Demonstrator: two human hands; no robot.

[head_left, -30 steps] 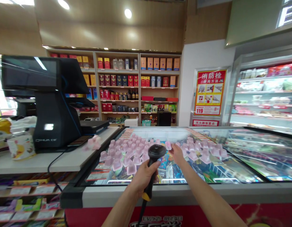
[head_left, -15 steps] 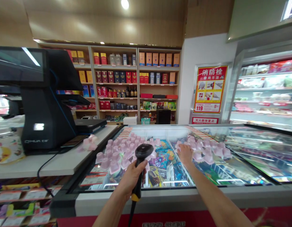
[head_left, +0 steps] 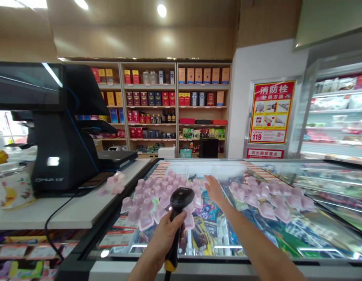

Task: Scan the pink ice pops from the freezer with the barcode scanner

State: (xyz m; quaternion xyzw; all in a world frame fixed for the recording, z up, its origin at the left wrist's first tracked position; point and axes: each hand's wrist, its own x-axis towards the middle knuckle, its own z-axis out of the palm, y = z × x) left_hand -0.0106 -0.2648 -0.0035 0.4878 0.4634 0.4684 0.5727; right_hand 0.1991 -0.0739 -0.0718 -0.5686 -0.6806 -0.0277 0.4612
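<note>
My left hand [head_left: 168,230] is wrapped round the handle of a black barcode scanner [head_left: 181,199], held upright with its head at the top. Bare and stretched forward, my right hand [head_left: 213,189] has its fingers apart beside the right edge of the left group of small pink plastic cups [head_left: 147,212]. Nothing shows in that hand. A second group of pink cups [head_left: 267,210] lies to its right. Both groups rest on the glass top of a chest freezer [head_left: 236,250], with colourful packets [head_left: 200,234] visible beneath the glass. The scanner hides part of the left group.
At left, a black checkout terminal [head_left: 63,152] stands on a white counter [head_left: 72,214] with a few pink cups [head_left: 115,183] and a cable [head_left: 49,224]. Behind are shelves of boxes [head_left: 151,99]. A red poster [head_left: 271,111] hangs near a refrigerated display [head_left: 339,117].
My right hand has moved left, from the right group of cups to the left group's edge, and its fingers have opened. My left hand keeps the scanner. The view has shifted slightly.
</note>
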